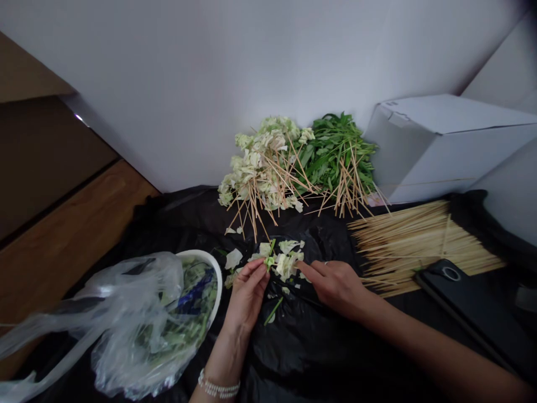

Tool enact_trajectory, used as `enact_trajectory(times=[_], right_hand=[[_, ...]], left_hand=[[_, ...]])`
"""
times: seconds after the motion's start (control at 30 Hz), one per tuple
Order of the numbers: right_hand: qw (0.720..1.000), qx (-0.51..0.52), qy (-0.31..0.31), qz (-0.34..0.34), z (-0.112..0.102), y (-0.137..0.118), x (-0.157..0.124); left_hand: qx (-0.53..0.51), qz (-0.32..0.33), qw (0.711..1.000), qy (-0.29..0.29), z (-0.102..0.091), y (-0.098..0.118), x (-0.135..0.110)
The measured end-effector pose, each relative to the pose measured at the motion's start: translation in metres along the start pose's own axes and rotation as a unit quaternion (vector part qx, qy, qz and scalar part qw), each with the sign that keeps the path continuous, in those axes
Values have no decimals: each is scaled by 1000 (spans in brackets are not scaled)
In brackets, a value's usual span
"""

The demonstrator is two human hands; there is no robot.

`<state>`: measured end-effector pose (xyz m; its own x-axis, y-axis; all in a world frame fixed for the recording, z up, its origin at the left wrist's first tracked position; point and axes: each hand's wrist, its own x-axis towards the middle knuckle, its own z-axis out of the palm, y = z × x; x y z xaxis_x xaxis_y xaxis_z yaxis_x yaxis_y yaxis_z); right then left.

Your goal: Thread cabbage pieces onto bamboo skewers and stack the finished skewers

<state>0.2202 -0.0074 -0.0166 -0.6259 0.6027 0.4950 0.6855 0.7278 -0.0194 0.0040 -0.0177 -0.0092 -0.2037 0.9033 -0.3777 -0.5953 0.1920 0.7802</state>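
Note:
My left hand [247, 291] pinches a small light-green vegetable piece [269, 261] between thumb and fingers. Close to its right, my right hand [335, 285] is closed at the end of a skewer, most of which is hidden by pale cabbage pieces [286, 266] threaded on it. Loose cabbage scraps [234, 258] lie around both hands on the black plastic sheet [289, 358]. Just below the hands is a cut green stem [273, 311]. Behind them rests a heap of cabbage skewers [255, 162], and beside it a pile of skewered leafy greens [342, 151].
At the left, a white tub [216, 280] holds greens, partly covered by a clear plastic bag [138, 302]. Bare bamboo skewers [411, 240] lie at the right, with a dark phone [465, 308] over their near edge. A white box [444, 140] stands behind them against the wall.

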Motion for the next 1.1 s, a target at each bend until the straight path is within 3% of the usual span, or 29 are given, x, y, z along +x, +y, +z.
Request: enact_trajectory(times=[0.23, 0.53, 1.1], right_hand=[[1000, 10, -2, -13, 0, 3, -2], [999, 19, 26, -27, -1, 0, -2], [999, 13, 29, -29, -2, -6, 0]], left_hand=[[-31, -46, 998, -4, -2, 2, 1], [-27, -67, 996, -51, -2, 4, -3], [-1, -94, 993, -71, 1, -2, -7]])
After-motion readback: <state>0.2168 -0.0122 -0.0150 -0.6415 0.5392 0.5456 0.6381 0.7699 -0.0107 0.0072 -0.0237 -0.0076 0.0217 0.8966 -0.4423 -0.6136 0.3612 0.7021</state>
